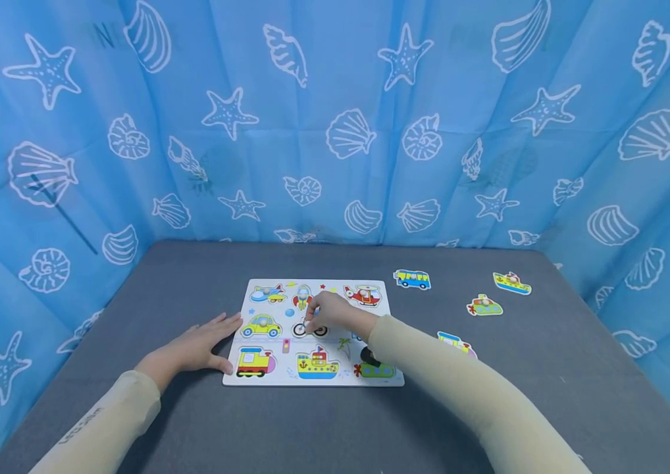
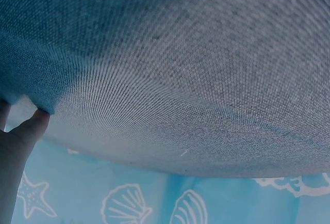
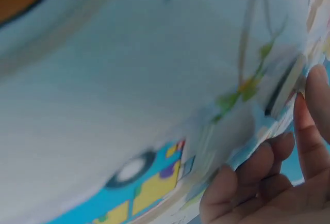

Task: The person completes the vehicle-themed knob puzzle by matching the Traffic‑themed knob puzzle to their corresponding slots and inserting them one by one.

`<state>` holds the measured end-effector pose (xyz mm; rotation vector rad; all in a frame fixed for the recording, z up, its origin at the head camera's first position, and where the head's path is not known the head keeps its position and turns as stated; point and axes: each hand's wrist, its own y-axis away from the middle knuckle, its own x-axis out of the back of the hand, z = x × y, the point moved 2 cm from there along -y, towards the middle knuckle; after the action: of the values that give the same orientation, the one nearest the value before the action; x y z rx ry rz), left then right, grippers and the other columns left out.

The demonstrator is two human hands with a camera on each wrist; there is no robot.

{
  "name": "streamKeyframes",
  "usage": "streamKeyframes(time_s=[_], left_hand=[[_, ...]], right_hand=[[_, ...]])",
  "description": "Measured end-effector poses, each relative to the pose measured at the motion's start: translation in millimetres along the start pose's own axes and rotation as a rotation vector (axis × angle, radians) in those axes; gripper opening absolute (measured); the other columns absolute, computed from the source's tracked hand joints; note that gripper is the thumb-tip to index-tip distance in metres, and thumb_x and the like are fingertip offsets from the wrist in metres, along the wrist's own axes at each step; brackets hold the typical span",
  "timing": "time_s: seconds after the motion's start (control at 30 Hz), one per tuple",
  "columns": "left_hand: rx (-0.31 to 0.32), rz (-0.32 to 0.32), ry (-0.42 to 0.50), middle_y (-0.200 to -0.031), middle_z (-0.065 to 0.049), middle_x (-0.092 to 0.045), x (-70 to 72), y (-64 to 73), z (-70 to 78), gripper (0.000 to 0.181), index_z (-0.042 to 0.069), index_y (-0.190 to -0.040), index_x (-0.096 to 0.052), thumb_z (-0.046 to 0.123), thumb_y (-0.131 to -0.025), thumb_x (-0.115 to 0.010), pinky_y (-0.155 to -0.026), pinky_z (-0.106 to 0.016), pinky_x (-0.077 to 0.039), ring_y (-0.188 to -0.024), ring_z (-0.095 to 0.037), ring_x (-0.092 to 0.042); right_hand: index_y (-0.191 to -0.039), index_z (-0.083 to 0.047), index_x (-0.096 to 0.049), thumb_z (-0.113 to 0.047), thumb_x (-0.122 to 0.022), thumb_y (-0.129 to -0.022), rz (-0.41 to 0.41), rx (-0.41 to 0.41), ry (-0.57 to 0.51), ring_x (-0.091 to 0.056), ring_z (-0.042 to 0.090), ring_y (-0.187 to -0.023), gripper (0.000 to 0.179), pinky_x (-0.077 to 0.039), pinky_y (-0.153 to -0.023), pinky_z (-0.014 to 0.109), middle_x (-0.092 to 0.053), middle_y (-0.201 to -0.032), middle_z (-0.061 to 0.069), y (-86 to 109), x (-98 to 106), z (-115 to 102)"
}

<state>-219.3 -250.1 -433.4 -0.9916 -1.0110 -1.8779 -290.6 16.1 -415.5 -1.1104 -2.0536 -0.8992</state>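
Note:
A white puzzle board with colourful vehicle pictures lies flat on the grey table. My right hand is over its middle and pinches a bicycle puzzle piece between thumb and finger. Seen nearly edge-on in the right wrist view, the held piece is tilted and close over the board. Along the board's left edge rests my left hand, fingers extended, thumb near the lower corner. Knobs show on the yellow car and the helicopter on the board.
Right of the board lie a blue bus piece, a boat piece, a submarine piece and a train piece partly behind my right sleeve. A blue shell-patterned curtain surrounds the table's back and sides.

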Motion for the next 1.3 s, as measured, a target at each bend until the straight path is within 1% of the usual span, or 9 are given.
streamKeyframes(time_s=[0.2, 0.4, 0.5, 0.6, 0.73, 0.87, 1.0, 1.13, 1.3], left_hand=[[0.0, 0.005, 0.006, -0.158, -0.016, -0.025, 1.6, 0.8, 1.7, 0.106, 0.006, -0.153, -0.029, 0.054, -0.072, -0.078, -0.106, -0.07, -0.014, -0.144, -0.042, -0.014], [0.003, 0.002, 0.008, -0.158, -0.016, -0.024, -1.6, 2.0, 1.7, 0.107, 0.007, -0.153, -0.028, 0.054, -0.072, -0.079, -0.106, -0.07, -0.013, -0.144, -0.042, -0.014], [0.002, 0.003, 0.006, -0.158, -0.017, -0.024, -2.0, 1.6, 1.1, 0.107, 0.007, -0.153, -0.028, 0.053, -0.071, -0.079, -0.106, -0.071, -0.013, -0.144, -0.042, -0.014], [0.006, 0.003, 0.005, -0.158, -0.017, -0.025, -1.2, 1.1, 0.7, 0.107, 0.007, -0.153, -0.028, 0.053, -0.071, -0.079, -0.106, -0.071, -0.013, -0.144, -0.042, -0.014], [0.017, 0.001, 0.004, -0.158, -0.017, -0.024, -0.3, 0.5, 0.7, 0.107, 0.007, -0.153, -0.028, 0.054, -0.071, -0.079, -0.106, -0.07, -0.013, -0.144, -0.042, -0.014], [0.022, 0.006, -0.002, -0.157, -0.017, -0.025, -0.1, 0.4, 0.8, 0.108, 0.008, -0.153, -0.028, 0.055, -0.07, -0.079, -0.106, -0.07, -0.013, -0.144, -0.042, -0.014], [0.025, 0.013, -0.012, -0.157, -0.018, -0.026, -1.4, 0.8, 0.3, 0.108, 0.008, -0.153, -0.028, 0.054, -0.07, -0.079, -0.106, -0.07, -0.014, -0.144, -0.042, -0.015], [0.027, 0.018, -0.01, -0.157, -0.018, -0.026, -2.0, 1.1, 0.5, 0.108, 0.007, -0.153, -0.028, 0.054, -0.07, -0.079, -0.106, -0.07, -0.015, -0.144, -0.042, -0.016], [0.022, 0.018, -0.009, -0.157, -0.017, -0.026, -1.7, 0.9, 1.8, 0.107, 0.007, -0.153, -0.029, 0.054, -0.071, -0.079, -0.106, -0.07, -0.014, -0.144, -0.041, -0.016]], right_hand=[[-0.078, -0.013, -0.068, -0.016, -0.08, -0.082, -0.009, 0.001, -0.022, -0.052, 0.015, -0.078, 0.013, -0.041, -0.07, 0.029, -0.06, -0.088, -0.001, -1.5, -1.1, -0.9], [-0.09, -0.015, -0.075, -0.019, -0.078, -0.084, -0.003, -0.012, -0.154, -0.053, 0.015, -0.086, 0.009, -0.044, -0.075, 0.031, -0.062, -0.099, -0.001, 3.3, 8.4, 12.9], [-0.095, -0.011, -0.075, -0.017, -0.077, -0.085, 0.012, -0.014, -0.229, -0.05, 0.018, -0.081, 0.012, -0.042, -0.07, 0.03, -0.061, -0.095, 0.004, 9.1, 20.8, 21.6], [-0.1, -0.009, -0.075, -0.016, -0.074, -0.087, 0.03, -0.005, -0.261, -0.049, 0.019, -0.081, 0.015, -0.041, -0.068, 0.03, -0.06, -0.092, 0.006, 14.3, 35.5, 31.9], [-0.106, -0.007, -0.074, -0.017, -0.072, -0.09, 0.082, 0.012, -0.267, -0.052, 0.021, -0.09, 0.019, -0.044, -0.076, 0.032, -0.062, -0.099, 0.006, 20.6, 55.8, 49.2], [-0.112, -0.003, -0.07, -0.018, -0.068, -0.093, 0.124, 0.025, -0.307, -0.054, 0.025, -0.097, 0.024, -0.047, -0.086, 0.04, -0.063, -0.107, 0.01, 25.5, 76.3, 70.5], [-0.118, 0.0, -0.066, -0.019, -0.064, -0.096, 0.134, 0.014, -0.339, -0.054, 0.028, -0.106, 0.03, -0.044, -0.093, 0.049, -0.062, -0.115, 0.013, 29.6, 93.4, 89.3], [-0.123, 0.002, -0.063, -0.02, -0.063, -0.096, 0.129, 0.018, -0.342, -0.054, 0.031, -0.109, 0.034, -0.043, -0.094, 0.051, -0.061, -0.119, 0.014, 34.1, 107.4, 104.1], [-0.126, 0.005, -0.059, -0.019, -0.062, -0.097, 0.156, 0.024, -0.342, -0.054, 0.035, -0.108, 0.038, -0.044, -0.091, 0.052, -0.06, -0.121, 0.019, 38.5, 122.7, 122.1]])
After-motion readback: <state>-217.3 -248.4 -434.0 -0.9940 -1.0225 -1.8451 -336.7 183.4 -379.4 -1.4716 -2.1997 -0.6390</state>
